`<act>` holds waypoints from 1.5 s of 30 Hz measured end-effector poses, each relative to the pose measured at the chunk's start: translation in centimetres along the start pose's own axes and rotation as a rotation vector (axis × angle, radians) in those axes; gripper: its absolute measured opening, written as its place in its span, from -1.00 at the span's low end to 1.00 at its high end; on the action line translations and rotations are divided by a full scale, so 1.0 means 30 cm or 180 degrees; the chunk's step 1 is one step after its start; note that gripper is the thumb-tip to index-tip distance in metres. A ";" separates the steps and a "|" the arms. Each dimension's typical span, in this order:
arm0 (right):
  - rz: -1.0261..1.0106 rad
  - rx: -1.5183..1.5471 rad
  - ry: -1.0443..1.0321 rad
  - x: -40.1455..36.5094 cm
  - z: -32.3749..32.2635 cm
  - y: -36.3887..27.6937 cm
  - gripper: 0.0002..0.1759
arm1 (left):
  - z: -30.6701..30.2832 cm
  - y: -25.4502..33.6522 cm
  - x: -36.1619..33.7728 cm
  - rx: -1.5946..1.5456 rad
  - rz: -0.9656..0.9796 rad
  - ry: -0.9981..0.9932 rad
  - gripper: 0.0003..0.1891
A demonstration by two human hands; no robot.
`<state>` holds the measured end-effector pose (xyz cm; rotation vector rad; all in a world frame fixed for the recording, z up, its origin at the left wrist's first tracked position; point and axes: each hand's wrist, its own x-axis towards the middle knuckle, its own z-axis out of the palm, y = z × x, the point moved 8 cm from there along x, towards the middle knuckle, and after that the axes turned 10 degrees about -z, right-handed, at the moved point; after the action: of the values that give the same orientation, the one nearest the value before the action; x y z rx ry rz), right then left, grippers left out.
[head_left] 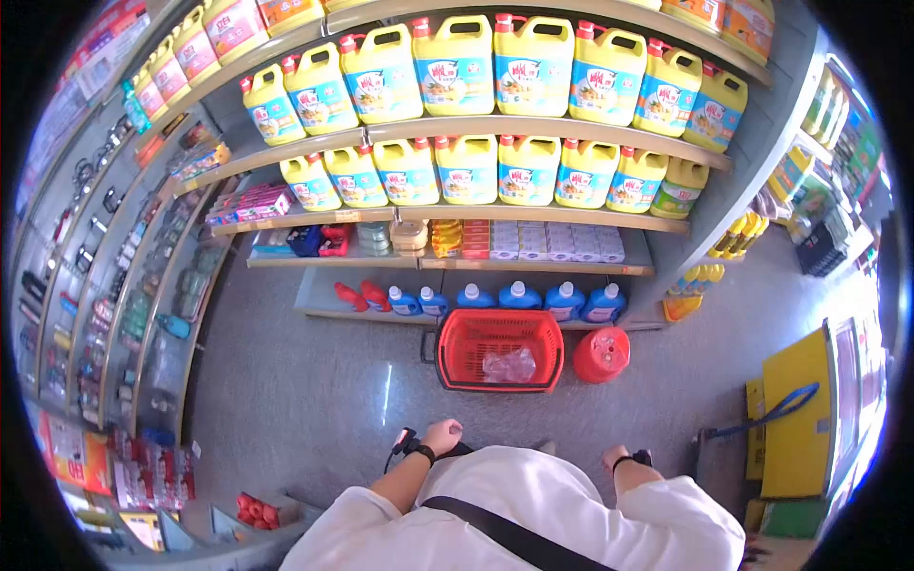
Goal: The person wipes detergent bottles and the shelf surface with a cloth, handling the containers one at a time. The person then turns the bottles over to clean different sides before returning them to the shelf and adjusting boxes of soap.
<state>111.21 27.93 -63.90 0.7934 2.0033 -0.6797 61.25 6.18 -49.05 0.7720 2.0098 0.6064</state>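
My left hand (443,436) hangs in front of my body with the fingers curled in, and nothing shows in it. A dark band is on that wrist, and a small black device with a cable (405,442) sits beside it. My right hand (614,458) hangs at the other side, its fingers also curled, with no object visible in them; a dark watch (639,459) is on the wrist. Ahead of both hands, a red shopping basket (457,347) stands on the floor, holding a clear plastic bag (511,365). To its right is a red bucket (602,356).
Shelves (419,127) ahead carry rows of yellow jugs (453,73), with blue bottles (519,295) on the lowest level. Shelving with small goods (105,271) runs along the left. A yellow box-like cart (796,419) with a blue strap stands at the right.
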 end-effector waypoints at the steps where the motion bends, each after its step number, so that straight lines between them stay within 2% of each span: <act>1: -0.0291 -0.0701 0.0209 -0.013 -0.095 -0.108 -0.78 | -0.036 -0.044 0.029 -0.0165 -0.0094 -0.0023 -0.72; 2: -0.0577 -0.1412 0.0390 -0.044 -0.182 -0.227 -0.80 | -0.124 -0.019 -0.001 -0.0176 -0.0185 0.0078 -0.71; 3: -0.0581 -0.1186 -0.0074 0.022 -0.201 -0.280 -0.82 | -0.185 -0.059 0.021 -0.0208 -0.0046 0.0320 -0.71; 4: -0.0826 -0.1663 0.0369 0.097 -0.278 -0.376 -0.83 | -0.250 -0.088 0.017 -0.0395 -0.0179 0.0335 -0.72; 5: -0.0655 -0.1131 0.0216 0.387 -0.220 -0.362 -0.82 | -0.319 -0.105 0.013 -0.0589 -0.0317 0.0371 -0.72; 6: -0.0927 -0.1717 0.0910 0.183 -0.493 -0.601 -0.80 | -0.361 -0.138 0.023 -0.0594 -0.0297 0.0337 -0.72; 7: -0.1197 -0.1921 0.1150 0.272 -0.580 -0.707 -0.79 | -0.408 -0.185 0.029 -0.0744 -0.0525 0.0365 -0.72; 8: -0.0935 0.0160 0.1958 0.291 -0.740 -0.769 -0.76 | -0.450 -0.231 0.038 -0.0899 -0.0762 0.0396 -0.73; 9: -0.1027 0.1268 0.2230 0.184 -0.908 -0.922 -0.71 | -0.476 -0.276 0.079 -0.0915 -0.0770 0.0382 -0.73; 11: -0.1322 0.1883 0.2475 0.045 -1.114 -1.197 -0.71 | -0.511 -0.360 0.148 -0.1039 -0.0533 0.0335 -0.74; 12: -0.1520 0.1994 0.2413 0.035 -1.153 -1.301 -0.71 | -0.576 -0.284 0.122 -0.0738 -0.0492 0.0570 -0.76; 13: -0.1722 0.2097 0.2376 0.027 -1.188 -1.387 -0.71 | -0.596 -0.294 0.153 -0.0717 -0.0499 0.0560 -0.76; 15: -0.1971 0.1907 0.1927 0.006 -1.223 -1.538 -0.71 | -0.616 -0.279 0.272 -0.0935 -0.0055 0.0504 -0.77; 16: -0.2111 0.1616 0.1685 0.007 -1.226 -1.589 -0.71 | -0.643 -0.234 0.279 -0.0949 -0.0060 0.0504 -0.77; 17: -0.2121 0.1591 0.1664 0.031 -1.245 -1.592 -0.71 | -0.683 -0.137 0.272 -0.1277 -0.0184 0.0325 -0.77; 19: -0.2764 0.1099 0.1377 0.076 -1.282 -1.655 -0.71 | -0.755 0.006 0.283 -0.1634 -0.0340 0.0198 -0.77; 21: -0.2701 0.1088 0.1980 0.069 -1.458 -1.628 -0.68 | -0.841 0.129 0.322 -0.1778 0.0022 0.0292 -0.80; 23: -0.2684 0.1263 0.2523 0.063 -1.683 -1.610 -0.71 | -0.932 0.198 0.380 -0.1664 0.0641 0.0640 -0.79; 25: -0.2942 0.1074 0.3346 -0.054 -1.938 -1.647 -0.74 | -1.053 0.292 0.403 -0.1544 0.1055 0.0964 -0.79; 27: -0.2979 0.0849 0.4329 -0.066 -2.140 -1.654 -0.69 | -1.217 0.420 0.379 -0.1114 0.1109 0.1395 -0.75; 29: -0.3043 0.1216 0.4349 -0.183 -2.305 -1.698 -0.57 | -1.386 0.554 0.360 -0.0769 0.1394 0.1838 -0.70; 31: -0.2937 0.1270 0.4111 -0.255 -2.436 -1.748 -0.43 | -1.555 0.673 0.352 -0.0216 0.2069 0.2458 -0.66; 32: -0.2654 0.0994 0.4268 -0.294 -2.488 -1.777 -0.38 | -1.625 0.720 0.357 -0.0144 0.2135 0.2550 -0.65; 33: -0.2782 0.0484 0.4794 -0.286 -2.535 -1.790 -0.34 | -1.688 0.763 0.365 -0.0063 0.2205 0.2634 -0.63; 35: -0.2453 0.0521 0.4397 -0.303 -2.603 -1.836 -0.30 | -1.771 0.828 0.409 -0.0106 0.2275 0.2487 -0.60; 36: -0.2380 0.0396 0.4522 -0.326 -2.627 -1.864 -0.28 | -1.795 0.883 0.402 0.0158 0.2432 0.2628 -0.58; 38: -0.2178 0.0267 0.4604 -0.303 -2.652 -1.900 -0.29 | -1.818 0.937 0.429 0.0525 0.2622 0.2690 -0.52; 39: -0.2018 0.0096 0.4654 -0.304 -2.688 -1.921 -0.31 | -1.829 0.962 0.449 0.0630 0.2849 0.2475 -0.51; 41: -0.1808 0.0037 0.4802 -0.298 -2.735 -1.953 -0.37 | -1.834 1.026 0.430 0.1089 0.3341 0.2609 -0.48; 44: -0.1024 -0.0011 0.4196 -0.207 -2.786 -1.957 -0.52 | -1.839 1.054 0.480 0.1533 0.3551 0.2429 -0.43; 45: -0.0930 0.0000 0.4226 -0.211 -2.797 -1.959 -0.52 | -1.844 1.059 0.497 0.1505 0.3630 0.2377 -0.43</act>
<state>27.41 47.31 -7.87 1.1029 3.3509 -0.2684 16.61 31.92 -8.58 2.3071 2.2401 1.1861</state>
